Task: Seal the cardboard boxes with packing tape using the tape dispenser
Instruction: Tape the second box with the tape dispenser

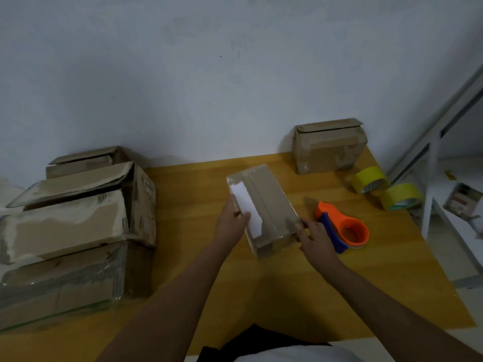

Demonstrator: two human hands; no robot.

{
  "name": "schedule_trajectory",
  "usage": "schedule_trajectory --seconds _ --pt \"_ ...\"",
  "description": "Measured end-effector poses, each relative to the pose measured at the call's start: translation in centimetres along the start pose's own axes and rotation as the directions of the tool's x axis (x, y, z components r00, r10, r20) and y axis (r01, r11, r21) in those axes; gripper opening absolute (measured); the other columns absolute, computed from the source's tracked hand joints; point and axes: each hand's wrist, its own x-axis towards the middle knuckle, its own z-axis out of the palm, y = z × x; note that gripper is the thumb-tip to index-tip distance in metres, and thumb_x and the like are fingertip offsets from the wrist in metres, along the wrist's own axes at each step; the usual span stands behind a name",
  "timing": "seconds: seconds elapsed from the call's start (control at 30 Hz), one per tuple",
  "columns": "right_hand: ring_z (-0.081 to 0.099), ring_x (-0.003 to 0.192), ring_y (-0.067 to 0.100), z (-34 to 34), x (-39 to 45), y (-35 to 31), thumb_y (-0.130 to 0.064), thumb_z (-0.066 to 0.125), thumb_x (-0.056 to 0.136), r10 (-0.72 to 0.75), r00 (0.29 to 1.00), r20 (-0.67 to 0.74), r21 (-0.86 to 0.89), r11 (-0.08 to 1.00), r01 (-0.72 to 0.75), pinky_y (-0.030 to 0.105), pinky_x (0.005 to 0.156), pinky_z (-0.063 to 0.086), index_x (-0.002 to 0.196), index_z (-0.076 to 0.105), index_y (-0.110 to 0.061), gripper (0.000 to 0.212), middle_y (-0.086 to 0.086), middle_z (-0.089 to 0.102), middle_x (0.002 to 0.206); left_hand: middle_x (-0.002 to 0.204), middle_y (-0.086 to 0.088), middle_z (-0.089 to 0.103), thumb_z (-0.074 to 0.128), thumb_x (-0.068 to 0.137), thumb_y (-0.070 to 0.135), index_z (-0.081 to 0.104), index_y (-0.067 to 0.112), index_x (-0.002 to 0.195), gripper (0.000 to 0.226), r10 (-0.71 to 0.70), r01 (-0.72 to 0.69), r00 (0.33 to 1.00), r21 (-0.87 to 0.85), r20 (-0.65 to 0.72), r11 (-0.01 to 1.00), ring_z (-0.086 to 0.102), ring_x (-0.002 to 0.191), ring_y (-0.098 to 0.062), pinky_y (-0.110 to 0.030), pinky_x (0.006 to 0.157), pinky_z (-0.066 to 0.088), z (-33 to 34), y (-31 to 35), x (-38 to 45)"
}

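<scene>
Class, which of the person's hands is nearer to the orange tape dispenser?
Right. The right hand holds the small box's near corner, just beside the tape dispenser; the left hand is across the box.

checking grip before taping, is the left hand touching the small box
Touching: the head view shows the left hand gripping the small box along its left edge.
</scene>
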Motion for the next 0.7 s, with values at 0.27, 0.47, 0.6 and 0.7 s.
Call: schedule_trajectory --seconds 0.27,0.47,0.6,0.7 --pt "0.059 0.105 0.018 -0.1 -0.7 0.6 -0.038 0.048 0.098 -0.032 0.998 -0.055 0.017 0.999 0.033 0.044 0.091 0.054 0.138 0.048 -0.019 0.045 0.005 0.046 0.13 0.163 0.008 -0.019 0.064 0.091 0.043 0.015 0.031 0.156 0.083 0.249 -0.434 0.887 0.516 0.39 0.739 0.009 0.15 -0.015 -0.035 0.115 0.033 0.9 -2.0 -2.8" --pt "0.056 0.11 0.017 -0.2 -0.2 0.3 -0.035 0.049 0.098 -0.046 0.998 -0.032 0.016 0.999 0.047 0.038 0.093 0.051 0.139 0.048 -0.019 0.043 0.003 0.048 0.13 0.164 0.002 -0.016 0.059 0.097 0.025 0.014 0.026 0.156 0.074 0.263 -0.466 0.878 0.59 0.4 0.659 0.022 0.148 -0.021 -0.035 0.114 0.037 1.3 -2.4 -2.7" --pt "0.057 0.108 0.017 -1.4 1.0 0.9 -0.036 0.049 0.098 -0.041 0.999 -0.025 0.035 0.999 0.042 0.046 0.092 0.053 0.139 0.046 -0.02 0.044 0.002 0.048 0.133 0.164 0.003 -0.015 0.058 0.097 0.023 0.015 0.023 0.157 0.073 0.248 -0.45 0.885 0.592 0.393 0.668 0.016 0.15 -0.022 -0.038 0.115 0.035 1.4 -1.2 -1.1" --pt "0.056 0.11 0.025 -2.7 1.9 2.5 -0.026 0.053 0.098 -0.011 0.996 -0.087 -0.041 0.999 0.008 0.046 0.095 0.048 0.136 0.05 -0.01 0.041 0.013 0.05 0.133 0.165 0.003 -0.01 0.058 0.097 0.022 0.017 0.023 0.156 0.071 0.256 -0.433 0.898 0.613 0.358 0.661 0.009 0.151 -0.024 -0.043 0.116 0.033 1.7 -0.7 -0.5"
